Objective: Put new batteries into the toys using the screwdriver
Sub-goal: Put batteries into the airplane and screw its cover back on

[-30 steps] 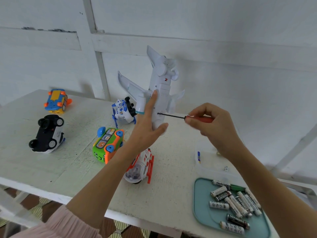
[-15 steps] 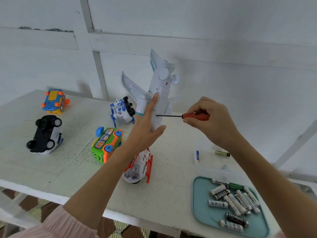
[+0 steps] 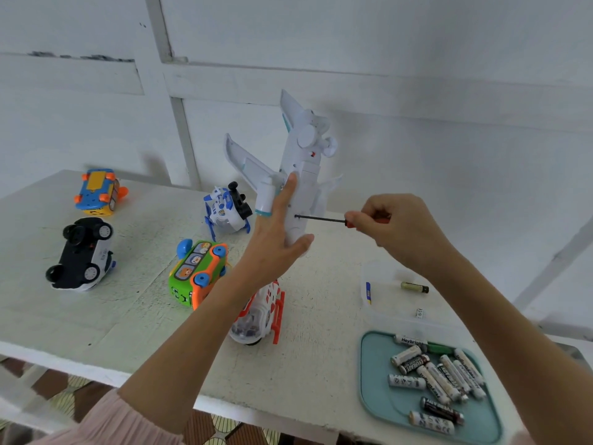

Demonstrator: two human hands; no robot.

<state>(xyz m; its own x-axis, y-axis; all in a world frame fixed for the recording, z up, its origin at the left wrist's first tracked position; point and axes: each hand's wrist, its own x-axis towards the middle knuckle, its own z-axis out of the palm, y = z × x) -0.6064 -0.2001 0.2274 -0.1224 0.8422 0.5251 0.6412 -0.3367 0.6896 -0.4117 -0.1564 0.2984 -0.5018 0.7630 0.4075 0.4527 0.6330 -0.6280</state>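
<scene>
My left hand (image 3: 276, 236) holds a white toy airplane (image 3: 301, 162) upright above the table, nose down, fingers along its belly and thumb under the nose. My right hand (image 3: 394, 229) grips the red handle of a small screwdriver (image 3: 321, 219). Its thin black shaft lies level and its tip sits against the airplane's underside. A teal tray (image 3: 372, 393) at the front right holds several loose batteries (image 3: 436, 377). One more battery (image 3: 414, 287) lies in a clear plastic box (image 3: 378, 277) behind the tray.
Other toys lie on the white table (image 3: 144, 319): a black and white car (image 3: 81, 255), a blue and yellow car (image 3: 96, 191), a green and orange bus (image 3: 197, 271), a small blue and white vehicle (image 3: 226, 210), and a red and white one (image 3: 261, 313) under my left forearm.
The airplane has tilted a little more upright. My right hand has turned on the screwdriver handle, with the tip staying at the same spot on the underside.
</scene>
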